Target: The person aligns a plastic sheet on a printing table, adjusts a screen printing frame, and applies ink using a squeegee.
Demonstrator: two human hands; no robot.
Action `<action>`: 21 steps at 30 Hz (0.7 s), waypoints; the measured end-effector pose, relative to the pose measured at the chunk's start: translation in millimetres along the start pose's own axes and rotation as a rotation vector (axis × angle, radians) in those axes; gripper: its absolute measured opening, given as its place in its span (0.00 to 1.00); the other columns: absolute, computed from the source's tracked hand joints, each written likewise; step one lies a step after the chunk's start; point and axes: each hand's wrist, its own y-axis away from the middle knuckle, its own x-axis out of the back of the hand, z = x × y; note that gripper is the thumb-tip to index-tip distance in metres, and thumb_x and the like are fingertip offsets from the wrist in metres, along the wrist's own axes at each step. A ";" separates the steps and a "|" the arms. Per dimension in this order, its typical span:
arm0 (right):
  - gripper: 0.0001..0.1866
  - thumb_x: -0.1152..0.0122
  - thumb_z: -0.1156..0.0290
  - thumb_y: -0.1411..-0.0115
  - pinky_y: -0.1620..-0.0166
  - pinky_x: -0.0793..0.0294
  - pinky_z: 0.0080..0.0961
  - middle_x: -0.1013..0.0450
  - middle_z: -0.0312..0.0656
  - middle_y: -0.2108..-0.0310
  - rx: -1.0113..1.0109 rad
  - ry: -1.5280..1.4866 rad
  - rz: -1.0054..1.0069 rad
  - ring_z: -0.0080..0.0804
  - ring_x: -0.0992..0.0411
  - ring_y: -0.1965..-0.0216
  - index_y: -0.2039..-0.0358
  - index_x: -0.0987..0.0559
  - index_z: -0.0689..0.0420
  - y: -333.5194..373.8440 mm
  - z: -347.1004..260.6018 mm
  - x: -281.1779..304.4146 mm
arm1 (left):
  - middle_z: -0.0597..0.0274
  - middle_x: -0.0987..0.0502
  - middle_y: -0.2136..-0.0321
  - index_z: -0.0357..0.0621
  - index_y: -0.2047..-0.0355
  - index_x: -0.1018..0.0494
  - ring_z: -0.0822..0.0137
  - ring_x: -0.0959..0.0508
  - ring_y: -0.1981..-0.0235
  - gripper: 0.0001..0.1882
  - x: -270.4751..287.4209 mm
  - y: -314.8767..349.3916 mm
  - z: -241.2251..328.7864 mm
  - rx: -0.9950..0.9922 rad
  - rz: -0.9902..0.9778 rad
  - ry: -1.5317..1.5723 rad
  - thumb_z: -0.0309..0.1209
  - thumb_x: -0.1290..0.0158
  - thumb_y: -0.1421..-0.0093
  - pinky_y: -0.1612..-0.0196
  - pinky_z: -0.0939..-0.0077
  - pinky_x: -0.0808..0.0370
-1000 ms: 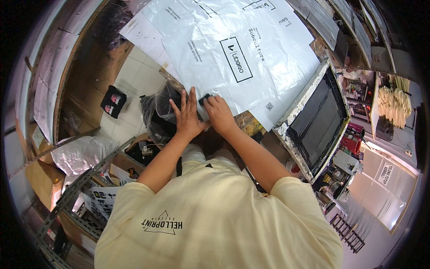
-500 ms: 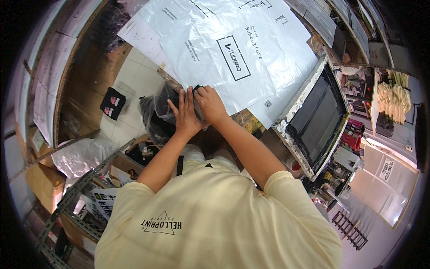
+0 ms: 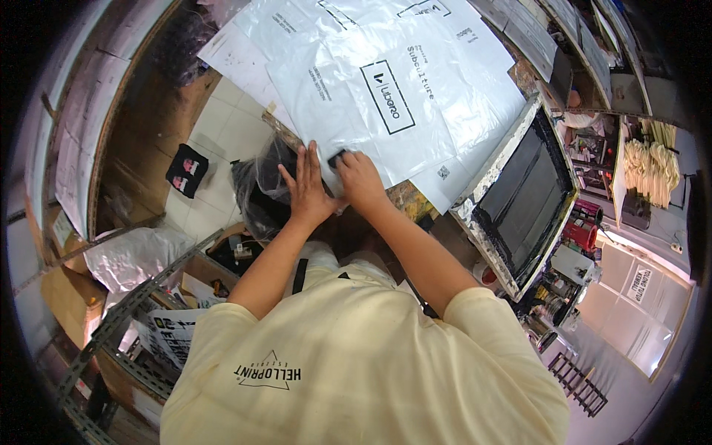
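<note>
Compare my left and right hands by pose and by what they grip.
The left hand has its fingers extended and spread; the right hand has its fingers bent.
The left hand shows nothing gripped; the right hand holds a small black object.
Both are bare, side by side at the near edge of the white printed plastic.

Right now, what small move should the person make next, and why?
Probably a short, light slide of the small black piece over the white plastic bag, close to its near edge. The right hand grips that piece right there, and the left hand, fingers spread, is just beside it, apparently placed to steady the plastic.
</note>
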 end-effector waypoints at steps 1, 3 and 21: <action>0.15 0.44 0.73 0.48 0.53 0.29 0.38 0.30 0.46 0.63 -0.022 -0.008 -0.006 0.46 0.31 0.58 0.59 0.22 0.62 16.5 -1.2 2.9 | 0.58 0.59 0.24 0.41 0.25 0.69 0.53 0.60 0.23 0.79 -0.1 0.0 -0.8 0.001 0.016 0.015 0.62 0.30 0.63 0.32 0.24 0.75; 0.10 0.43 0.74 0.49 0.54 0.30 0.41 0.30 0.47 0.63 -0.073 -0.022 -0.018 0.48 0.31 0.58 0.65 0.23 0.60 47.0 -5.3 10.1 | 0.58 0.59 0.24 0.41 0.25 0.70 0.53 0.60 0.23 0.80 -2.3 1.9 -0.5 -0.004 0.042 0.049 0.64 0.30 0.64 0.32 0.24 0.76; 0.14 0.36 0.75 0.52 0.56 0.29 0.44 0.29 0.49 0.64 -0.186 -0.010 0.240 0.50 0.30 0.59 0.63 0.25 0.61 11.3 6.4 -3.3 | 0.58 0.63 0.23 0.41 0.25 0.71 0.52 0.65 0.23 0.80 -0.2 0.1 2.2 0.023 -0.047 -0.015 0.71 0.35 0.62 0.32 0.25 0.77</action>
